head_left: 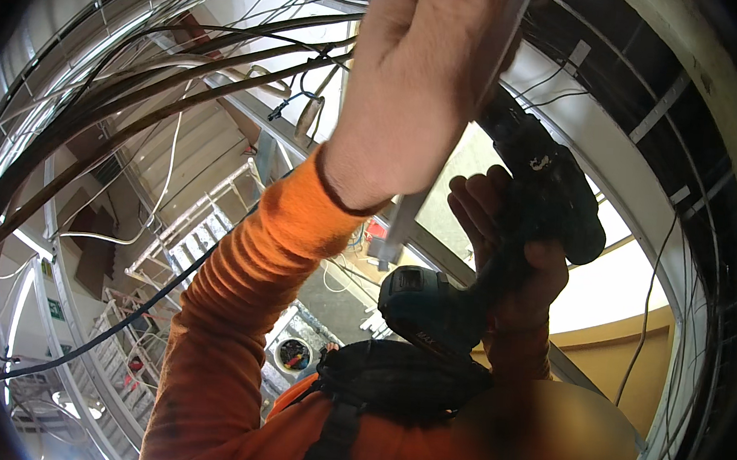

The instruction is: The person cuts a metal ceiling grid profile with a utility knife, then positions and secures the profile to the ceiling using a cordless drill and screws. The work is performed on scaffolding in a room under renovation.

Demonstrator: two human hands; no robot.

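My left hand, in an orange sleeve, is raised at the top centre. It is closed around a narrow grey metal strip, which runs down past the wrist; the fingertips are cut off by the upper edge or hidden. To its right, my right hand grips the handle of a dark teal cordless drill. The drill's nose points up and left toward the strip near my left hand, and its tip is hidden there. Its battery hangs in front of my chest, above a black pouch.
Thick dark cables sweep across the upper left beside a wire cable tray. A dark tray-like channel curves along the right. Far below are a white ladder-like frame and a bucket with assorted items. A loose cable hangs at right.
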